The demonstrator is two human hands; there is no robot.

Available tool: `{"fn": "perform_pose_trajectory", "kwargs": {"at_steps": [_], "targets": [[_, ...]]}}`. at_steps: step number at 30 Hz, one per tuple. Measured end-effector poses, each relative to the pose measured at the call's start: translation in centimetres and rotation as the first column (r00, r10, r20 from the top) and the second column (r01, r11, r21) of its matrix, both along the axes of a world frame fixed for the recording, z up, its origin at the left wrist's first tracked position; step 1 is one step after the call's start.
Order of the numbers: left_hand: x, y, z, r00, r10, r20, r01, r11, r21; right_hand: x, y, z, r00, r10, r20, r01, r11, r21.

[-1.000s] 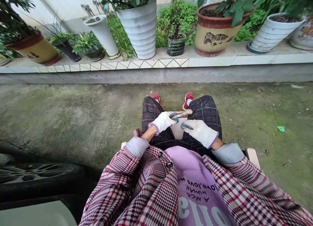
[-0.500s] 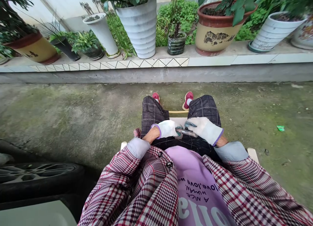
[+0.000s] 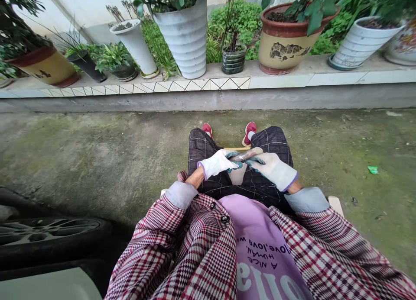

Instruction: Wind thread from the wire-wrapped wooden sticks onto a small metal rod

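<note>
I sit on a wooden stool (image 3: 334,204) with my knees apart. Both hands wear white gloves with grey-green fingertips. My left hand (image 3: 218,163) is closed on the near end of a short greyish stick-like object (image 3: 247,155) that lies across my lap above a pale board (image 3: 237,175). My right hand (image 3: 272,169) touches the same object from the right, fingers curled round its middle. What the object is I cannot make out.
A tiled ledge (image 3: 279,80) runs across ahead, lined with potted plants: a tall white ribbed pot (image 3: 186,36), a brown-and-cream pot (image 3: 286,42), a white pot (image 3: 359,44). A car tyre (image 3: 48,235) sits at my lower left. A green scrap (image 3: 373,170) lies on the mossy concrete.
The hands and the stick-like object dropped close to my body half a second ago, then moved forward and up again. The object's far end now points away to the right.
</note>
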State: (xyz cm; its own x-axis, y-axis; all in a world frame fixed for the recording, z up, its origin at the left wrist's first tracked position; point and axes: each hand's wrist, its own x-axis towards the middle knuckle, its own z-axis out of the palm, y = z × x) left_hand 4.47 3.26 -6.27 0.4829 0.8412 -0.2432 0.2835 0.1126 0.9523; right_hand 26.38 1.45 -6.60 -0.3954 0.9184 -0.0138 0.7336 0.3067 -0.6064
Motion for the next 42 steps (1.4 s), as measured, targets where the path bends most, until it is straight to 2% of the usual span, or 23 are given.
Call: {"fn": "perform_pose_trajectory", "kwargs": {"at_steps": [2, 4, 7, 10, 12, 14, 17, 19, 21, 23, 25, 29, 33, 40, 42], "targets": [[-0.1, 0.3, -0.8, 1.000, -0.024, 0.019, 0.024, 1.000, 0.012, -0.4, -0.4, -0.2, 0.999, 0.034, 0.021, -0.035, 0.998, 0.043], [-0.4, 0.3, -1.4, 1.000, -0.001, -0.001, 0.001, 0.999, 0.044, -0.8, -0.8, -0.3, 0.997, 0.073, 0.020, -0.074, 0.994, 0.079], [-0.8, 0.5, -1.8, 0.993, 0.034, -0.115, -0.015, 0.987, 0.159, -1.4, -1.5, 0.1, 0.990, 0.122, 0.069, -0.128, 0.988, 0.089], [-0.7, 0.6, -1.9, 0.959, 0.022, -0.284, 0.063, 0.956, 0.285, -1.7, -1.8, 0.6, 0.970, 0.162, 0.183, -0.182, 0.978, 0.099], [-0.7, 0.5, -1.9, 0.930, 0.027, -0.367, 0.094, 0.947, 0.307, -1.8, -1.8, 0.7, 0.953, 0.177, 0.245, -0.205, 0.974, 0.096], [-0.6, 0.5, -2.0, 0.926, 0.046, -0.374, 0.077, 0.949, 0.307, -1.8, -1.7, 0.7, 0.943, 0.170, 0.287, -0.198, 0.978, 0.071], [-0.5, 0.5, -2.0, 0.969, 0.086, -0.231, -0.029, 0.971, 0.238, -1.6, -1.4, 0.7, 0.948, 0.126, 0.293, -0.150, 0.987, 0.061], [-0.4, 0.6, -1.8, 0.989, 0.125, -0.080, -0.117, 0.988, 0.103, -1.3, -1.2, 0.9, 0.957, 0.081, 0.278, -0.109, 0.990, 0.086], [-0.1, 0.6, -1.5, 0.980, 0.192, 0.058, -0.189, 0.980, -0.056, -1.0, -1.0, 1.2, 0.970, 0.027, 0.241, -0.057, 0.992, 0.116], [0.2, 0.5, -1.1, 0.951, 0.263, 0.161, -0.235, 0.957, -0.170, -0.6, -0.7, 1.5, 0.991, -0.041, 0.130, 0.024, 0.992, 0.126], [0.5, 0.4, -0.7, 0.921, 0.306, 0.242, -0.250, 0.940, -0.234, -0.2, -0.4, 1.8, 0.991, -0.122, -0.058, 0.126, 0.989, 0.073], [0.8, -0.1, 0.2, 0.864, 0.325, 0.385, -0.227, 0.933, -0.279, 0.2, 0.2, 1.5, 0.881, -0.281, -0.381, 0.249, 0.959, -0.133], [0.9, -0.4, 0.9, 0.848, 0.343, 0.405, -0.244, 0.930, -0.276, 0.3, 0.3, 0.9, 0.802, -0.361, -0.476, 0.240, 0.925, -0.296], [0.8, -0.2, 0.7, 0.851, 0.332, 0.408, -0.250, 0.938, -0.242, 0.3, 0.5, 0.3, 0.812, -0.359, -0.461, 0.240, 0.924, -0.298], [0.5, 0.1, 0.4, 0.842, 0.341, 0.418, -0.264, 0.936, -0.232, 0.2, 0.5, 0.4, 0.791, -0.374, -0.484, 0.251, 0.920, -0.301]]}}
